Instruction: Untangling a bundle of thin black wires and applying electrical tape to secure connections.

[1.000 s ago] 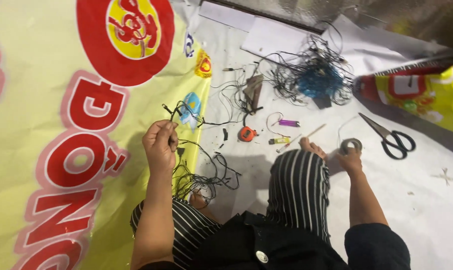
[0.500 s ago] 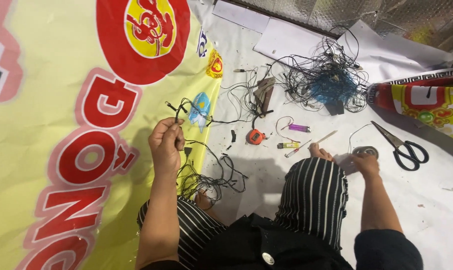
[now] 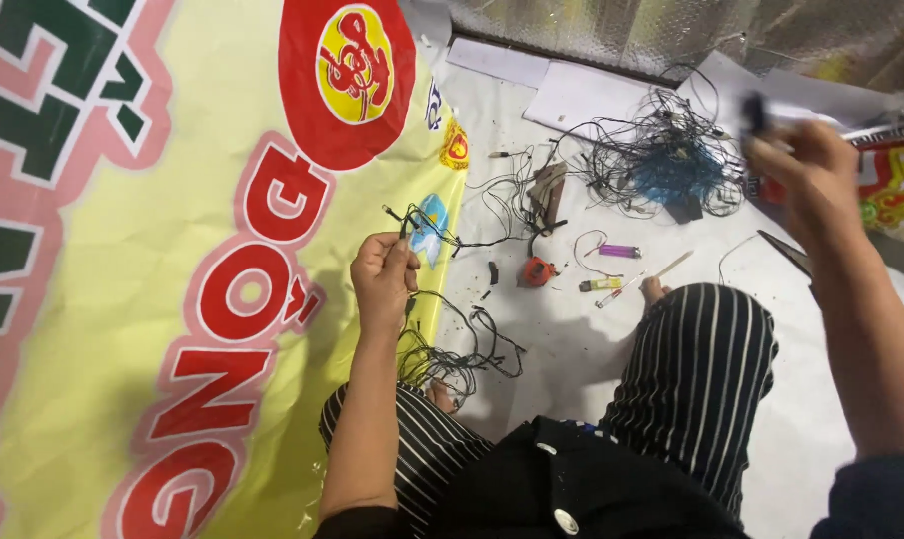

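— Wire (image 3: pixel 442 243), thin and black, is what the left hand (image 3: pixel 382 279) holds; do you see how?

— Yes. The fingers are curled into a loose fist and the wire is pinched at the top of it, between thumb and forefinger. From the pinch it runs away from the hand, over the edge of the yellow banner (image 3: pixel 122 299), and below the wrist more of it lies in a loose coil (image 3: pixel 462 354) on the white floor sheet (image 3: pixel 572 349), just beside the striped knee.

— And the right hand (image 3: pixel 811 170)?

— It is raised, well apart from the left one, and blurred. The fingers are closed around a small dark object (image 3: pixel 756 112) that sticks out at the top — I cannot tell what it is.

— What lies between the two hands?

— An orange tape measure (image 3: pixel 538 271) near the left hand, then a purple lighter (image 3: pixel 619 252), a yellow lighter (image 3: pixel 600 284) and a thin stick (image 3: pixel 661 271). Farther out, close under the raised right hand, there is a big tangle of black wires (image 3: pixel 651 160) with something blue inside. Just below the right wrist a dark blade tip (image 3: pixel 786 255) shows; the rest is hidden by the arm.
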